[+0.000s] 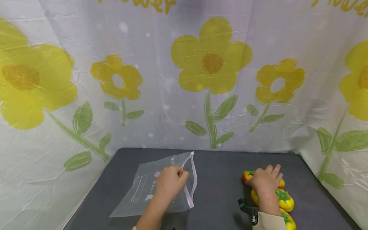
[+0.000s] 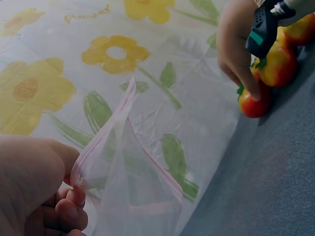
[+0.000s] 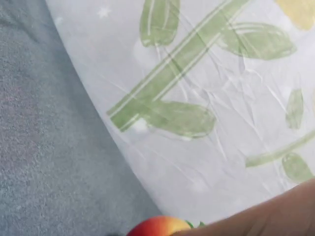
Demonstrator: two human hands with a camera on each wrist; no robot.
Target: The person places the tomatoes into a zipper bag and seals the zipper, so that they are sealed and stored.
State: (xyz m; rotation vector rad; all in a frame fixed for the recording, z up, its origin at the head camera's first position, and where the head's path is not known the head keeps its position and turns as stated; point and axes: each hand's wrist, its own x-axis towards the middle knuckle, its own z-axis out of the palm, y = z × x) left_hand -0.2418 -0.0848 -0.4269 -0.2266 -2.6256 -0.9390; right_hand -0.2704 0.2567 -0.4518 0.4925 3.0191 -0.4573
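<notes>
My left hand (image 1: pixel 171 182) pinches the rim of a clear zip bag (image 1: pixel 145 188) near its pale pink zip edge, and the bag's mouth gapes to the right. In the left wrist view the bag (image 2: pixel 142 196) hangs from the thumb and curled fingers. My right hand (image 1: pixel 265 180) lies over a group of red-and-yellow persimmon-like fruits (image 1: pixel 285 200) with green leafy tops, its fingers spread. Its thumb is right at the far-left fruit (image 1: pixel 247 175). One digit overlaps the reddest fruit (image 2: pixel 256 104) in the left wrist view. The hand partly hides several fruits.
Both the bag and the fruits are on a dark grey tabletop (image 1: pixel 218 188). A pale curtain (image 1: pixel 161 121) printed with yellow flowers encloses its back and sides. A dark band (image 1: pixel 248 209) is strapped on the right wrist, by a beige sleeve (image 1: pixel 270 221).
</notes>
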